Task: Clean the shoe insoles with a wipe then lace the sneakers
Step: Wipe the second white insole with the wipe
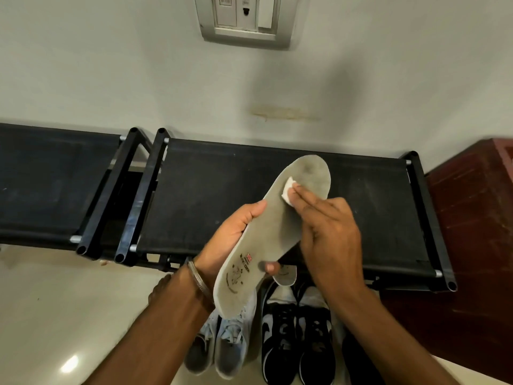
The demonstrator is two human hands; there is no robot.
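My left hand (236,237) grips a grey insole (274,234) from beneath, thumb on its left edge and a fingertip curling over its right edge, toe end pointing up and away. My right hand (330,232) presses a small white wipe (288,191) onto the insole's forefoot with straight fingers. Below on the floor stand a pair of light blue-grey sneakers (222,348) and a pair of black-and-white sneakers (297,337). A second insole (286,275) peeks out behind the held one.
A black fabric shoe rack (211,195) stands against the wall, with another black rack (47,179) to its left. A dark red cabinet (472,226) is at the right. A wall switch plate (244,18) sits high up. The pale floor (69,315) lies at the lower left.
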